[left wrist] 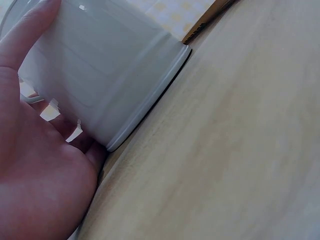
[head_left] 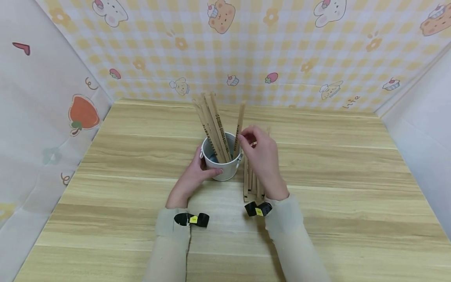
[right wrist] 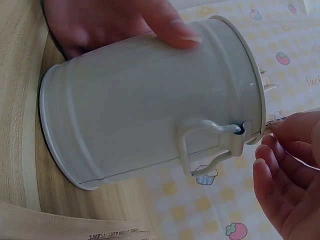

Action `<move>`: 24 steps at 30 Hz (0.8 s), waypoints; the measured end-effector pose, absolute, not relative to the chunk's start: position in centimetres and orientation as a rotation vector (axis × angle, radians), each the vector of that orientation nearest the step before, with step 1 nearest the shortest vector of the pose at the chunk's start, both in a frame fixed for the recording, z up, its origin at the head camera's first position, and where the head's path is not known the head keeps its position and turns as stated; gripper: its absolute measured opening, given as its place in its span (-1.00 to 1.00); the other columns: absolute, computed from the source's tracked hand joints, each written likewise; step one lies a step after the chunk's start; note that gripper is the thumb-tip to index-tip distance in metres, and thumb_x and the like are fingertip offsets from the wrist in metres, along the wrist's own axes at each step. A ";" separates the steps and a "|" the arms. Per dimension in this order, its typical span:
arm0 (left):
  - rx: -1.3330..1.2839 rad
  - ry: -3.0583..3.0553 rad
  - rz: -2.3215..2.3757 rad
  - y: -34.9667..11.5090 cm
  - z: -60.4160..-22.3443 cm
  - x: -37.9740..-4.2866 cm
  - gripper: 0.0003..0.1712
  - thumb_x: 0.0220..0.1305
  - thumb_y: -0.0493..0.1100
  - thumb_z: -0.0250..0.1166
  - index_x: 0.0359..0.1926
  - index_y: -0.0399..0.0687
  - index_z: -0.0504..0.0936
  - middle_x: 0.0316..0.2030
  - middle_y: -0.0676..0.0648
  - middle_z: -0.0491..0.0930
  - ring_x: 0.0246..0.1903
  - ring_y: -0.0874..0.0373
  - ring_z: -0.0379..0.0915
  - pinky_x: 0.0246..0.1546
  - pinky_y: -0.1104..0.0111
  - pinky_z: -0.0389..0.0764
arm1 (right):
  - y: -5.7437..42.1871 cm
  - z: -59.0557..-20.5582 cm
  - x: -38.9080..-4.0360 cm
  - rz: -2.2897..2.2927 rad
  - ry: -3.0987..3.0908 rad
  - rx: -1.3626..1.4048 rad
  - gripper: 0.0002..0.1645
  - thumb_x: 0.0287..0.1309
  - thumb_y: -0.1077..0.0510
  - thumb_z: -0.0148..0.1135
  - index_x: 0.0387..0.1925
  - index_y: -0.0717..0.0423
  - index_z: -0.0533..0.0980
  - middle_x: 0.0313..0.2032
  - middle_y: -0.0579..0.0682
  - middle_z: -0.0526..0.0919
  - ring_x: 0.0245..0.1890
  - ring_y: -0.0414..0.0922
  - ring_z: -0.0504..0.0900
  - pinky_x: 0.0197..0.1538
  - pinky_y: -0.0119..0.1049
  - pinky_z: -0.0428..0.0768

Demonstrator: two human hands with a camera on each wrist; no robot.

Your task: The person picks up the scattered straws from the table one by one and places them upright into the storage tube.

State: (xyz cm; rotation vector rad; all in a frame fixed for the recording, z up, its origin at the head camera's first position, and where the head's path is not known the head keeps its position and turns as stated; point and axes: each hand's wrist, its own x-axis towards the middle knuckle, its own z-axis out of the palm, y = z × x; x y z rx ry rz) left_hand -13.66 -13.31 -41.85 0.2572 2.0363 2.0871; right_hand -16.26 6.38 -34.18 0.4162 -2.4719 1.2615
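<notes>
With left hand (head_left: 193, 174), gripping white bucket (head_left: 230, 171), upright on wood-grain worktop (head_left: 352, 164); with right hand (head_left: 262, 152), pinching slim brown packet (head_left: 241, 119) at bucket's rim. Inside, leaning packets (head_left: 210, 125); just beside, flat packets (head_left: 249, 186). Behind, yellow-checked cartoon backdrop (head_left: 243, 51); at left, white printed cloth (head_left: 31, 113).

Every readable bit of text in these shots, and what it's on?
"life": backdrop, right side, head view.
"luck": backdrop, right wrist view, at the frame edge, possibly cut off.
Print on sticks in bucket and on table: too small.
Yellow wrist labels: too blurred.
</notes>
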 end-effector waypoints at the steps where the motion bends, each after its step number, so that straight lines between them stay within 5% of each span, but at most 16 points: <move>1: 0.257 2.033 2.088 -13.3 -41.7 -13.6 0.09 -0.12 -0.21 0.42 0.32 0.34 -0.08 0.26 0.06 0.08 0.24 0.12 0.01 0.22 0.20 0.07 | 6.4 -34.2 -16.3 1.259 -2.472 0.413 -0.87 0.10 0.14 0.17 -0.34 0.12 0.51 -0.45 -0.10 0.54 -0.44 -0.24 0.47 -0.41 -0.42 0.50; 24: 0.269 2.050 2.091 -13.3 -42.2 -13.8 0.07 -0.12 -0.20 0.42 0.31 0.34 -0.06 0.26 0.04 0.09 0.24 0.09 0.01 0.22 0.16 0.07 | 10.1 -35.4 -17.8 1.288 -2.618 0.117 -0.77 0.13 0.02 0.13 -0.24 0.06 0.53 -0.37 -0.10 0.58 -0.38 -0.19 0.50 -0.38 -0.33 0.47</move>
